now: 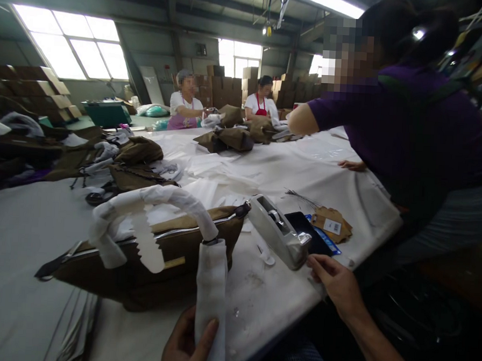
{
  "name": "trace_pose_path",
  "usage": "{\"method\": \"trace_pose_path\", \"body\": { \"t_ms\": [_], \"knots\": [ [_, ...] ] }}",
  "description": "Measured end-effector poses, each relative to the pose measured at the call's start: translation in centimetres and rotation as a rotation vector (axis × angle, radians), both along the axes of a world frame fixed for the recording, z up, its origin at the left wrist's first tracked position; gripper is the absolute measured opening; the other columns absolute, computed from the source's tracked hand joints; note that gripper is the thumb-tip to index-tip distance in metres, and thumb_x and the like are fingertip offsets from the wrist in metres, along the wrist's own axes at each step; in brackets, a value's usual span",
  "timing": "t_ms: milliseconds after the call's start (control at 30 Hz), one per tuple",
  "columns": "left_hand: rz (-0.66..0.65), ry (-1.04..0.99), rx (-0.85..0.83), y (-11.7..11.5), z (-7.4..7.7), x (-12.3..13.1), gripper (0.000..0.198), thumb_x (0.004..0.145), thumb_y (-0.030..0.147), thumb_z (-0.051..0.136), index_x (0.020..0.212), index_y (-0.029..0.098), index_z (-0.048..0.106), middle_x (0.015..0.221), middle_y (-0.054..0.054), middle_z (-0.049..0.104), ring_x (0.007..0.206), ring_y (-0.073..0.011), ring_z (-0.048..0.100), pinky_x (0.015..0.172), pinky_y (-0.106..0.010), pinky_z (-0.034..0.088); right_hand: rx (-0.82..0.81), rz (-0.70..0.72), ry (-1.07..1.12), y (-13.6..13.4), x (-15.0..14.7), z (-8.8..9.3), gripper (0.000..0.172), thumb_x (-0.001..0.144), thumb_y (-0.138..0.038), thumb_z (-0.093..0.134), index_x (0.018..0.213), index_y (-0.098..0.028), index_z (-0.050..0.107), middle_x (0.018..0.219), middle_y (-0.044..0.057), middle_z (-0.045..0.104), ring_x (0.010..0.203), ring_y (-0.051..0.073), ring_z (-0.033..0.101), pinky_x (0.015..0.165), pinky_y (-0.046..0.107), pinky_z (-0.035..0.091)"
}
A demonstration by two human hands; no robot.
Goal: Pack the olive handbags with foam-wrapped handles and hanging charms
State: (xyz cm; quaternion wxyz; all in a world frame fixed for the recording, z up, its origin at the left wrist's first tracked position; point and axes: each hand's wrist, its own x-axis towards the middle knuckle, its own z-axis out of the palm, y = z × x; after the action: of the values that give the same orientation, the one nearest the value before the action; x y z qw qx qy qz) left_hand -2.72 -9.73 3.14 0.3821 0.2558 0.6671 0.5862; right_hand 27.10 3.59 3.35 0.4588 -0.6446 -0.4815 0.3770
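A brown zippered bag (139, 280) lies on the table before me, its arched handle (151, 197) wrapped in white paper. My left hand (192, 339) grips the lower end of a paper-wrapped strap (211, 292) that hangs from the bag's near side. To the right stands a grey tape dispenser (276, 231). My right hand (336, 285) is at its front end, thumb and fingertips pinched together by the cutter; whatever is between them is too small to make out. A white strip with a jagged edge (148, 245) lies over the bag's side.
Brown tags (331, 224) and a black pad (309, 232) lie beside the dispenser. More brown bags (137, 164) are heaped at the left. A co-worker in purple (414, 119) leans over the table's right edge. Two other people work across the table, near white sheets (213, 165).
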Motion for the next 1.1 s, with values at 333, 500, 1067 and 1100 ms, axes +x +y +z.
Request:
{"method": "trace_pose_path", "body": {
  "t_ms": [333,500,1067,1100],
  "knots": [
    [-0.134,-0.034,0.009,-0.3,-0.8,-0.2,0.051,0.073,0.051,0.079,0.105,0.014,0.066,0.104,-0.013,0.074,0.099,-0.0286,0.068,0.088,-0.035,0.053,0.104,0.815,-0.055,-6.4,-7.5,5.5,0.016,0.093,-0.036,0.065,0.095,-0.023,0.074,0.083,0.001,0.072,0.071,0.013,0.066,0.067,0.022,0.052],
    [-0.187,-0.052,0.079,-0.4,0.0,-0.4,0.044,0.074,0.046,0.079,0.102,0.014,0.067,0.099,-0.012,0.074,0.094,-0.0268,0.068,0.083,-0.033,0.053,0.233,1.094,0.016,-6.4,-12.6,7.1,0.032,0.093,-0.020,0.064,0.124,-0.028,0.062,0.085,-0.003,0.072,0.079,0.012,0.067,0.079,0.022,0.051],
    [-0.287,-0.270,0.176,-1.1,0.2,-0.7,0.040,0.079,0.039,0.080,0.107,0.014,0.067,0.106,-0.012,0.073,0.096,-0.0250,0.066,0.083,-0.031,0.051,0.078,0.737,-0.378,-4.5,-16.3,4.4,0.047,0.078,-0.052,0.075,0.107,-0.022,0.054,0.069,-0.001,0.066,0.060,0.021,0.064,0.058,0.031,0.045],
    [-0.300,-0.316,0.185,-1.2,0.3,-0.7,0.041,0.078,0.039,0.080,0.108,0.014,0.067,0.106,-0.012,0.073,0.095,-0.0243,0.066,0.081,-0.030,0.051,-0.009,0.806,-0.251,-4.1,-16.1,3.8,0.044,0.078,-0.053,0.074,0.102,-0.022,0.054,0.067,-0.002,0.065,0.056,0.019,0.062,0.054,0.029,0.043]
  ]
}}
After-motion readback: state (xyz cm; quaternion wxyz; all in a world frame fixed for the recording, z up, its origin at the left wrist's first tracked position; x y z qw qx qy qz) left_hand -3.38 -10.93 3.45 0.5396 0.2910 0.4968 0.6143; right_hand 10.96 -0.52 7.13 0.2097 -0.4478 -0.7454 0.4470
